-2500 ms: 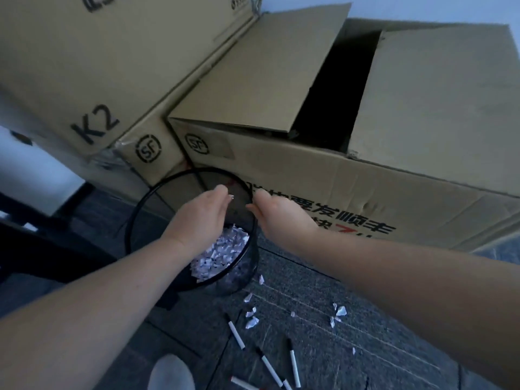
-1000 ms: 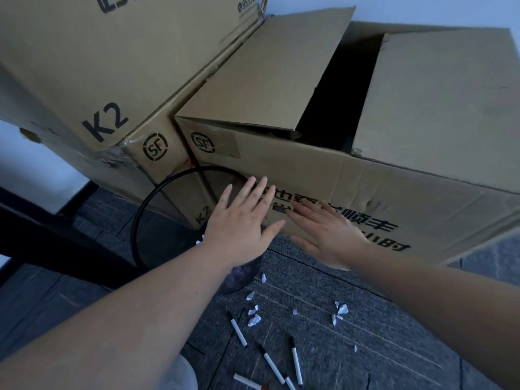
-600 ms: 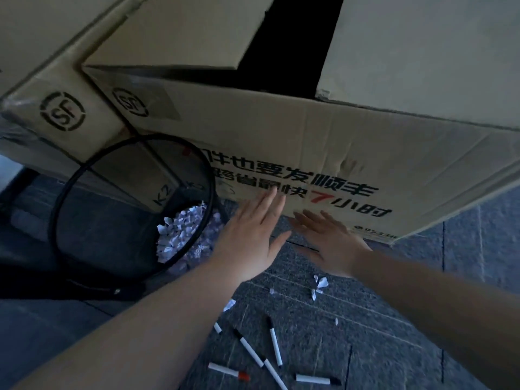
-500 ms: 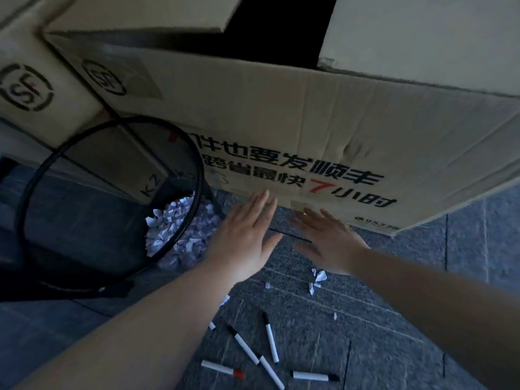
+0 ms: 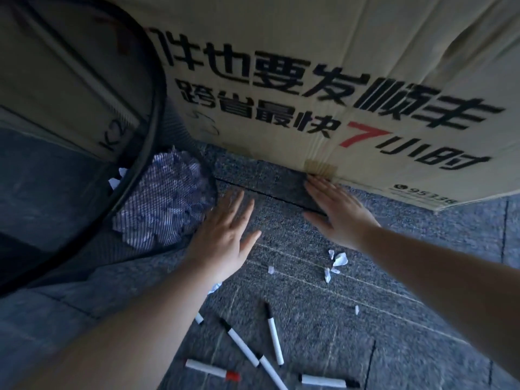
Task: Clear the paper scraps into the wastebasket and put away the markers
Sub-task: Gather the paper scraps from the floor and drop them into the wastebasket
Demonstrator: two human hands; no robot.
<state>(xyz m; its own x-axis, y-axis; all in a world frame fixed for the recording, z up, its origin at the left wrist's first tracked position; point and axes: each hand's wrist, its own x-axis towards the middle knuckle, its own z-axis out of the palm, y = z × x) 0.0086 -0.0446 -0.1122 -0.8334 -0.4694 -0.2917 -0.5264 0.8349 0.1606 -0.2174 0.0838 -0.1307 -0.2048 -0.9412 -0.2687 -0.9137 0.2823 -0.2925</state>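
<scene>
The wastebasket (image 5: 157, 136) holds paper scraps (image 5: 166, 198). Both hands, left (image 5: 222, 243) and right (image 5: 337, 218), are flat with fingers spread and empty; loose scraps (image 5: 336, 261) and markers (image 5: 274, 336) lie behind the fingertips.

Black mesh wastebasket (image 5: 157, 153) at left, holding a heap of white paper scraps (image 5: 166, 198); loose scraps (image 5: 336, 261) dot the grey carpet, with white markers (image 5: 274, 337) scattered nearer the camera, one red-capped (image 5: 212, 371)
</scene>
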